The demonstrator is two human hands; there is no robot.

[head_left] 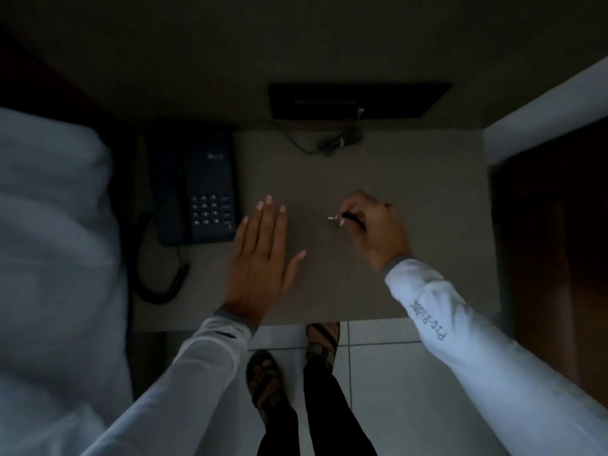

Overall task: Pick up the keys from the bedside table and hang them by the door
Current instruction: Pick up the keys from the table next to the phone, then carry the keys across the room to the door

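The room is dim. Small metal keys (334, 219) stick out to the left from between the fingertips of my right hand (375, 225), which is curled shut on them just above the grey bedside table (411, 258). Most of the keys are hidden inside the fingers. My left hand (261, 258) lies flat over the table with its fingers spread, holding nothing, a short way left of the keys.
A dark desk phone (197, 189) with a coiled cord sits on the table's left side. A cable and small plug (332, 144) lie at the back below a dark wall panel (358, 100). White bedding (56, 241) is left; tiled floor (388, 373) lies below.
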